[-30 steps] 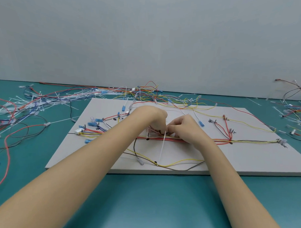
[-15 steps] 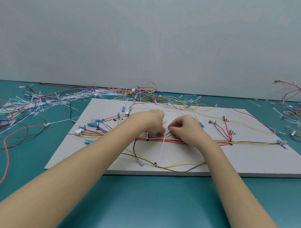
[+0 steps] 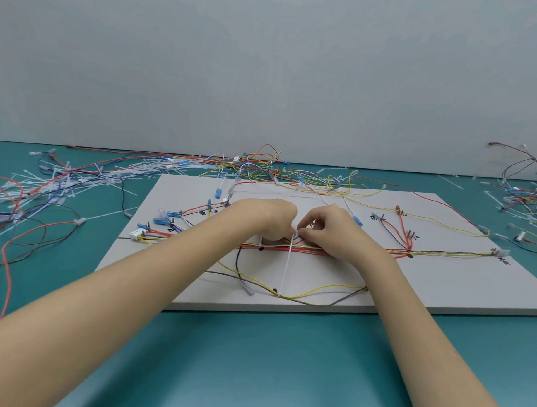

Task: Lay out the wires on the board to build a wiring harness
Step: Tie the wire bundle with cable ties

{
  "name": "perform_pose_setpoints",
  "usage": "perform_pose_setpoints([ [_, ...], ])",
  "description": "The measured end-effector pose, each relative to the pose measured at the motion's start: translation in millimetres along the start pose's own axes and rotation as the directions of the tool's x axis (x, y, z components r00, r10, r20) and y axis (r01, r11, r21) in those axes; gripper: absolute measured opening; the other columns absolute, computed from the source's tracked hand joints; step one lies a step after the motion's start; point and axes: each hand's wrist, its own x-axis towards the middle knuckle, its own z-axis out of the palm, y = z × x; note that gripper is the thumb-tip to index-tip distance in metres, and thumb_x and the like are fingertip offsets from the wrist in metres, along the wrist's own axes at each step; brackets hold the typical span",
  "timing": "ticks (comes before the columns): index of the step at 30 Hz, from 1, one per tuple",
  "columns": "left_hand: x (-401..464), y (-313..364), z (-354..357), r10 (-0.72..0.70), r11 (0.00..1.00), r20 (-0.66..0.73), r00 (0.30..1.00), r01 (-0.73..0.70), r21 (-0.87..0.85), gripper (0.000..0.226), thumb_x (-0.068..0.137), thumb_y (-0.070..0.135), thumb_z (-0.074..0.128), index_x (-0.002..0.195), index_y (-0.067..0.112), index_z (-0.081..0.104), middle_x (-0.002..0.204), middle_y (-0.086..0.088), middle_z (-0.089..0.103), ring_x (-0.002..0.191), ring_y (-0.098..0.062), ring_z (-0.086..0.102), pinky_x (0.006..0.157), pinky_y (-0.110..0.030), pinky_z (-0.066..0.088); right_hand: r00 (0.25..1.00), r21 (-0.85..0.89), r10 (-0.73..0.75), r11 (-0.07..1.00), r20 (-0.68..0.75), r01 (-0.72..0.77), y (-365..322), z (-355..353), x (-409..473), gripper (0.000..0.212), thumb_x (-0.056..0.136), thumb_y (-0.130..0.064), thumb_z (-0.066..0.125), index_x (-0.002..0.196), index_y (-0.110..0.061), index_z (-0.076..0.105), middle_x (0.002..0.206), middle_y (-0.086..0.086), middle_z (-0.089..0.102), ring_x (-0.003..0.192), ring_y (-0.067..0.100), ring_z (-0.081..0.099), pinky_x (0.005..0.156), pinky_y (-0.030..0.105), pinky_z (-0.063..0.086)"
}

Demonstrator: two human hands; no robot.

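Both hands meet at the middle of the white board (image 3: 335, 266), right over the red wire bundle (image 3: 308, 250) running across it. The left hand (image 3: 268, 217) curls its fingers down onto the bundle, while the right hand (image 3: 327, 226) pinches a white cable tie (image 3: 286, 271) at its top end. Loose wires (image 3: 64, 181) litter the teal table (image 3: 271, 355).
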Motion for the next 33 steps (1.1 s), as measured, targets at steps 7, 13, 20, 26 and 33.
perform_pose_setpoints([
  [7,1,-5,2,0.004,0.996,0.031,1.0,-0.001,-0.087,0.022,0.1,0.03,0.047,0.094,0.01,0.054,0.11,-0.018,0.062,0.102,-0.034,0.056,0.079,-0.035,0.043,0.999,0.002,0.025,1.0,0.048,-0.025,1,4,1,0.01,0.089,-0.015,0.059,0.088,-0.021,0.067,0.061,-0.007,0.05,0.055,0.007,0.046,0.046,0.014,0.034],
  [13,-3,-7,4,-0.003,0.989,0.023,1.0,0.006,-0.151,0.032,0.099,0.026,0.046,0.115,0.001,0.059,0.113,-0.018,0.062,0.105,-0.035,0.056,0.086,-0.038,0.046,1.0,-0.007,0.018,1.0,-0.011,-0.018,5,0,2,0.016,0.09,-0.012,0.06,0.095,-0.015,0.075,0.06,-0.01,0.049,0.055,0.003,0.044,0.049,0.008,0.036],
  [20,-2,-13,10,0.024,0.98,-0.018,1.0,-0.027,-0.197,0.032,0.097,0.023,0.046,0.103,-0.003,0.064,0.105,-0.023,0.065,0.086,-0.031,0.055,0.08,-0.041,0.048,1.0,0.041,-0.027,0.999,-0.01,0.027,0,1,-1,0.013,0.088,-0.01,0.066,0.089,-0.014,0.078,0.042,-0.014,0.047,0.047,-0.009,0.048,0.047,0.006,0.033],
  [26,-3,-15,12,0.026,0.974,-0.056,0.998,-0.038,-0.223,0.032,0.095,0.024,0.05,0.098,-0.004,0.066,0.106,-0.025,0.066,0.078,-0.025,0.047,0.076,-0.039,0.047,0.999,0.027,-0.042,0.999,-0.009,0.042,0,2,0,0.009,0.085,-0.011,0.069,0.082,-0.014,0.077,0.054,-0.012,0.053,0.051,-0.001,0.05,0.047,0.009,0.034],
  [33,-6,-17,15,0.017,0.939,-0.178,0.984,-0.076,-0.335,0.016,0.091,0.019,0.059,0.095,0.01,0.071,0.098,-0.007,0.069,0.088,-0.022,0.06,0.068,-0.026,0.045,0.999,0.131,-0.001,0.991,0.037,-0.004,1,0,0,0.006,0.082,-0.008,0.071,0.081,-0.01,0.077,0.069,-0.011,0.062,0.054,-0.013,0.05,0.051,0.005,0.035],
])
